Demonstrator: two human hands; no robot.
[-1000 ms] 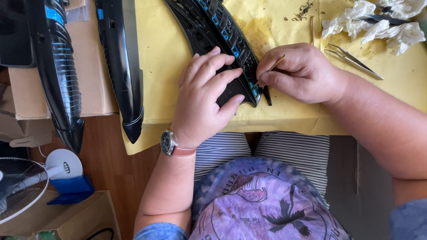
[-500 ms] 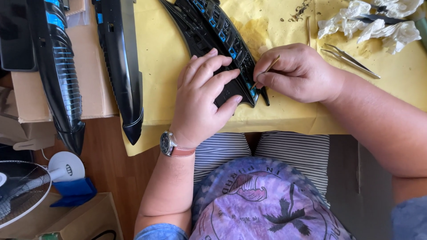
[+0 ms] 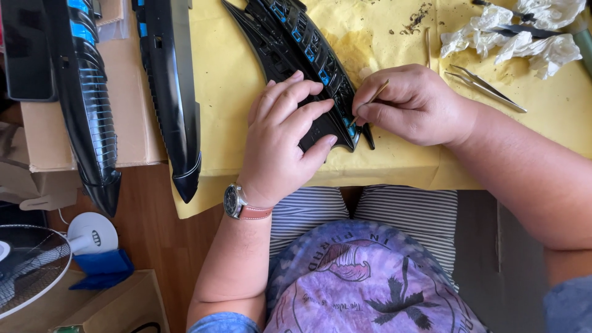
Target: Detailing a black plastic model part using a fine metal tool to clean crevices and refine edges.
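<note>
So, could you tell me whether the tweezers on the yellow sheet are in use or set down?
Set down. The tweezers lie flat on the yellow sheet, beyond the right hand, untouched.

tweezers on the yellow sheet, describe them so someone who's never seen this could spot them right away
Start at the yellow sheet covering the table, then go to its upper right, beyond the right hand. The tweezers lie just below the crumpled white tissues. They are the only thin, shiny metal pair of prongs there, tapering to a point.
</note>
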